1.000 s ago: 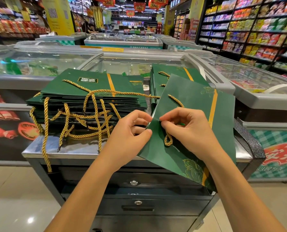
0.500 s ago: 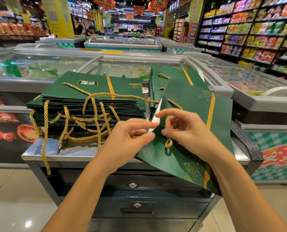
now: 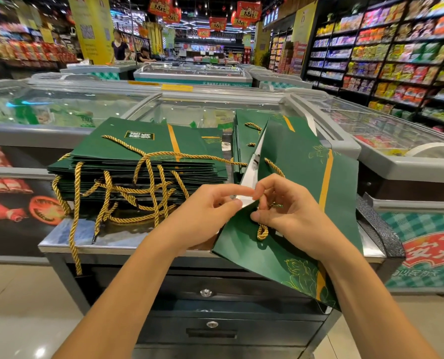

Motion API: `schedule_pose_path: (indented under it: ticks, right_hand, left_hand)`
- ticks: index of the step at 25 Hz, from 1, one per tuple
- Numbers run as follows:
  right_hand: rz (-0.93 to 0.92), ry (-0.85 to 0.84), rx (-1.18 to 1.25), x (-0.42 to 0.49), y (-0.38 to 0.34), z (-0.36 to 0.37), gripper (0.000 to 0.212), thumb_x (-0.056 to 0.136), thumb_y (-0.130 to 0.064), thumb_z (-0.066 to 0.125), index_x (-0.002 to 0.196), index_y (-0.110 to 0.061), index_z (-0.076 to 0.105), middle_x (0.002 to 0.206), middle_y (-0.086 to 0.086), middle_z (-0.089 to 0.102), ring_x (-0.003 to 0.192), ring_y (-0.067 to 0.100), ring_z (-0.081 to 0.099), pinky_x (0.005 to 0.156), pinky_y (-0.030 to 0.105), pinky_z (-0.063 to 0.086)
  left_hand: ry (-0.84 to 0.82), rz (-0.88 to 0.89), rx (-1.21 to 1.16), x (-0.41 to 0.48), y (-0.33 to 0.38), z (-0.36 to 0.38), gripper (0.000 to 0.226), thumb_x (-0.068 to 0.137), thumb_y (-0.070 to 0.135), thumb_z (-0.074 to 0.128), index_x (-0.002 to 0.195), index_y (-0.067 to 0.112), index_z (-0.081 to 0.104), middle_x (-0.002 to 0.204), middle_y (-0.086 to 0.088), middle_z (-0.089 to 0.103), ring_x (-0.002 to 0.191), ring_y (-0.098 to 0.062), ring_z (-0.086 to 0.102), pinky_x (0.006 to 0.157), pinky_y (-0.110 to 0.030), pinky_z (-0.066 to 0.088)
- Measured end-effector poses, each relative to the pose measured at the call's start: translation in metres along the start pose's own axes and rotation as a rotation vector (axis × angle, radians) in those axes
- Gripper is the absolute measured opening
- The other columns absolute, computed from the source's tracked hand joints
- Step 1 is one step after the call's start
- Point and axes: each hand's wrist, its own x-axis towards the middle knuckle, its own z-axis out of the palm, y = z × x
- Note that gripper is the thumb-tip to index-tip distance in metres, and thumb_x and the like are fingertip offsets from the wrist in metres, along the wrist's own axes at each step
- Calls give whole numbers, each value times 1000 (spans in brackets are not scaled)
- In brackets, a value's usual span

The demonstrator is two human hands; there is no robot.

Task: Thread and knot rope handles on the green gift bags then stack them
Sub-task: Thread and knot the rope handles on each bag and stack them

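Observation:
A flat green gift bag [image 3: 296, 177] with a gold stripe leans tilted over the counter's front edge. My left hand [image 3: 205, 213] pinches its top edge, where the white inside shows. My right hand [image 3: 288, 213] pinches the gold rope [image 3: 263, 231] at the bag's hole; a knotted end hangs below my fingers. A tall stack of green bags [image 3: 148, 161] with gold rope handles spilling forward lies at left. A second stack [image 3: 246, 136] stands behind the held bag.
The bags rest on a steel counter [image 3: 68, 242] with locked drawers [image 3: 208, 294] below. Glass-topped freezers [image 3: 215, 107] stretch behind and to both sides. Snack shelves [image 3: 397, 55] line the right aisle. Two people [image 3: 120, 49] are far off at the back left.
The held bag's top edge has spread open, showing more of its white inside. My right fingers have shifted on the rope at the hole. The camera tilted up slightly.

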Motion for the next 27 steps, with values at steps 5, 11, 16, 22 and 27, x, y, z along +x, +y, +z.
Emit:
schedule_pose_path:
  ticks: [5,11,16,22,27]
  right_hand:
    - [14,-31,38,1,4,-1,30,85,8,75,98,-17,65,77,-1,53,73,18,51,70,33,49]
    - [7,-59,46,2,4,0,31,87,9,72,103,-16,65,80,-3,52,76,13,51,70,33,48]
    - [-3,-51,34,2,3,1,32,88,11,68,105,-17,65,82,-1,52,69,11,46,65,35,42]
    - [-48,-13,-17,1,6,6,42,86,12,60,106,-24,66,86,3,51,62,20,42,60,35,40]
    - [-87,41,-89,0,5,6,37,84,6,68,105,-24,64,89,4,52,68,11,47,59,32,42]
  left_hand:
    - [-115,-93,-114,4,3,-7,30,105,17,50,121,30,71,109,6,75,102,-7,70,88,-26,55]
    - [-106,-73,-54,17,-4,-5,16,103,25,54,107,32,68,103,-3,74,100,-19,71,95,-46,55]
    - [-62,-37,-53,21,-7,-2,10,101,25,57,103,23,66,102,-12,73,91,-33,67,83,-48,56]
    - [-58,9,-64,18,-14,-1,9,103,22,52,104,21,61,102,-9,72,101,-35,64,97,-52,51]
    - [76,-44,-287,13,-11,-2,7,107,15,40,101,13,44,80,-4,66,65,-19,51,55,-26,43]
